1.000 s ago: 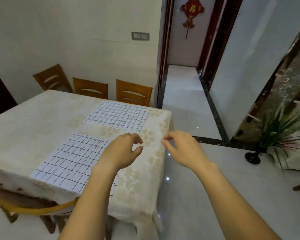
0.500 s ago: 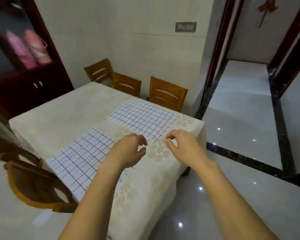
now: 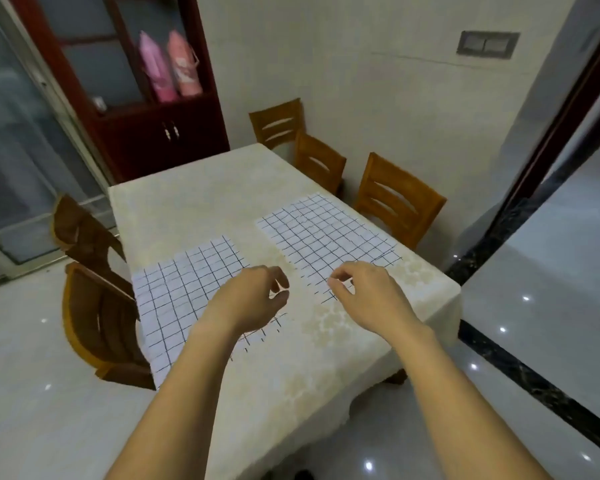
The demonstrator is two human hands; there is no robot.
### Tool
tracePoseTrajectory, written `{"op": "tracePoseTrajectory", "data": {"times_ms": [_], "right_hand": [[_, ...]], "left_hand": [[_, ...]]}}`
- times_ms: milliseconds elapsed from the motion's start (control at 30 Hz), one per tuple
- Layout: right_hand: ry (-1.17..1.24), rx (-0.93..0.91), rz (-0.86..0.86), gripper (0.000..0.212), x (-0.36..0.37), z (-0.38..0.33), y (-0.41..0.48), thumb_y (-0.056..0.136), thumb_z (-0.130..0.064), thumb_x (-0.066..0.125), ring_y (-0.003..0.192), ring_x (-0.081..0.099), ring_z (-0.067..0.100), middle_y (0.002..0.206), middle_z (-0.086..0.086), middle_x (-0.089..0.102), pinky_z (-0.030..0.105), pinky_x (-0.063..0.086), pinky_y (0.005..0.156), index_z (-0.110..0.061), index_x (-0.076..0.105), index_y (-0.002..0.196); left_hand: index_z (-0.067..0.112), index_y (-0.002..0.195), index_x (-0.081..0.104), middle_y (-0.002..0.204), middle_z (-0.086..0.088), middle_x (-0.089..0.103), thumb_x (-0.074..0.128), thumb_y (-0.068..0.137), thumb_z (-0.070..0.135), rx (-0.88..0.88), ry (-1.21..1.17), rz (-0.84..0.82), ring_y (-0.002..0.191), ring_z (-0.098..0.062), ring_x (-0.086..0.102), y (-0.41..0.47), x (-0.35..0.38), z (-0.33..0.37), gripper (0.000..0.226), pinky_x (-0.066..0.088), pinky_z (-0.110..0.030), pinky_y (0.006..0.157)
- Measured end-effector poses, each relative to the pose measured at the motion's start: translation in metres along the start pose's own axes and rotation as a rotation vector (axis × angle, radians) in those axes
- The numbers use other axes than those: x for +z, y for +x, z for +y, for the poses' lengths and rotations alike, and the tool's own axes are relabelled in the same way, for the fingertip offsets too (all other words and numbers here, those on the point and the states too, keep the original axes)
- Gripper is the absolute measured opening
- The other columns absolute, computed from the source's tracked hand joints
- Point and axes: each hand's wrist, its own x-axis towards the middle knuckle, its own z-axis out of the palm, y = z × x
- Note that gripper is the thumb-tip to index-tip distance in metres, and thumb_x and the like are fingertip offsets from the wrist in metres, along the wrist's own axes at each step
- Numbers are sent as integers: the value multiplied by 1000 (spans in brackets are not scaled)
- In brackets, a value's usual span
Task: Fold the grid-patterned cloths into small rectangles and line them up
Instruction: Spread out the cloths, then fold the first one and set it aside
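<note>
**Pre-fold check: cloths flat, hands empty**

We hold the left hand (image 3: 253, 303) and right hand (image 3: 364, 296) above the table (image 3: 194, 209), each grip loosely curled and empty. The left grid cloth (image 3: 187, 289) lies flat at the table's edge; the right grid cloth (image 3: 326, 233) lies flat beside it, apart. Risks, as we judge: a one-corner pinch skews the fold; dragging pulls the left grid cloth off the edge

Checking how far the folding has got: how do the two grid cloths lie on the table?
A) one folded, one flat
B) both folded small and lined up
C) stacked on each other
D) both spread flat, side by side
D: the left cloth and the right cloth both lie open and unfolded, with bare table between them.
</note>
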Motion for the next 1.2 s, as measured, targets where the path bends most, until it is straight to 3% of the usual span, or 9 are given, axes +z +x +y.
{"op": "tracePoseTrajectory", "data": {"times_ms": [267,400,733,1000,1200], "right_hand": [[-96,32,-18,26,-37,46,76,98,-43,53,104,62,15,110,-8,68,41,55,87,-26,67,112],[-144,45,9,29,-50,64,121,99,-44,53,101,63,14,110,-7,67,35,55,84,-24,66,115],[-92,-63,-88,26,-13,71,214,99,-41,51,97,62,12,112,-10,67,33,54,80,-26,66,114],[-42,-157,-168,33,23,100,293,101,-46,48,93,62,14,109,-7,67,37,56,77,-23,65,116],[-10,-171,-141,42,53,145,368,101,-42,48,113,58,23,130,3,59,41,52,90,-18,54,135]], "left_hand": [[29,123,62,119,10,63,53,99,38,20,-33,67,108,-14,59,94,7,17,26,51,-35,85],[29,121,63,119,7,65,53,99,38,39,-42,65,107,-14,60,149,7,20,25,53,-36,86],[30,123,61,119,10,63,53,100,40,-80,-39,45,108,-14,59,198,11,-9,27,48,-31,80],[30,126,59,126,9,62,53,100,43,-284,-51,0,114,-17,58,241,32,-23,30,52,-38,91],[28,149,41,150,1,49,53,100,47,-412,-104,-135,134,-23,49,311,71,-24,54,44,-43,107]]}}
